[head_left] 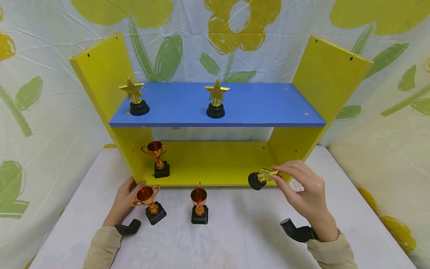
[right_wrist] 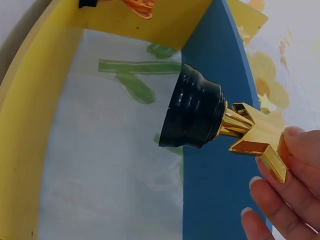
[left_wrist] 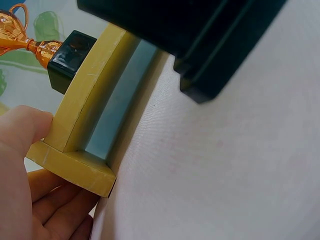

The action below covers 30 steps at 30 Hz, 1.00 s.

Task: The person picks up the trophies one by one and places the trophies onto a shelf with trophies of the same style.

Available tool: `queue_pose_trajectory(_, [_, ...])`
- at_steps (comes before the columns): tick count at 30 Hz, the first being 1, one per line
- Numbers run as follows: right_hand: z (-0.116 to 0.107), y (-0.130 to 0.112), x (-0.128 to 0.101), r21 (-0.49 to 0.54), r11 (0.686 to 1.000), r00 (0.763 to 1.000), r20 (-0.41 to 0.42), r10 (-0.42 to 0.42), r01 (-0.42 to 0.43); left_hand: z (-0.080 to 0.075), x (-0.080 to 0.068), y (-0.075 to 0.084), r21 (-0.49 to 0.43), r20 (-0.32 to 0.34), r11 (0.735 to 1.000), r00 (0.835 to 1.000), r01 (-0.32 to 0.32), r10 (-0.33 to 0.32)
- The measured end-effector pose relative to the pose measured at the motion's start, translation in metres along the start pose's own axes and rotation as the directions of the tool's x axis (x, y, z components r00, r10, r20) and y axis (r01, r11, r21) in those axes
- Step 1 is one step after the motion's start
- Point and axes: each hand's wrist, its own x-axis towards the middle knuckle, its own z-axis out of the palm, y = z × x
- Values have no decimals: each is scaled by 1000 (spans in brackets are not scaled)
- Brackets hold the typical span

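My right hand (head_left: 289,181) pinches the gold star of a star trophy (head_left: 261,178), which lies tilted sideways, its black base pointing left, at the front right of the yellow shelf unit (head_left: 215,164). The right wrist view shows the fingertips (right_wrist: 280,170) on the star and the trophy (right_wrist: 200,115) held off the boards. My left hand (head_left: 129,192) lies on the table at the unit's lower left corner, its thumb (left_wrist: 22,125) against the yellow board (left_wrist: 75,165), holding nothing. A copper cup trophy (head_left: 149,200) stands just right of that hand.
Two star trophies (head_left: 134,98) (head_left: 216,99) stand on the blue upper shelf (head_left: 268,108). One copper cup (head_left: 158,158) stands on the lower yellow board, and another (head_left: 199,205) on the white table (head_left: 252,235). A flower-print cloth hangs behind.
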Motion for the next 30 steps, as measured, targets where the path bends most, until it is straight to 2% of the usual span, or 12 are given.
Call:
queue_pose_trajectory(14, [0, 6, -4, 25, 999, 998, -49, -31, 33, -1, 0, -2, 16, -9, 1000, 1000, -9, 9])
queue_pose_trajectory(20, [-1, 7, -5, 21, 999, 999, -44, -25, 26, -1, 0, -2, 3, -1, 1000, 1000, 4, -4])
queue_pose_trajectory(30, [0, 5, -4, -3, 1000, 999, -50, -5, 4, -2, 1, -3, 18, -9, 1000, 1000, -15, 15])
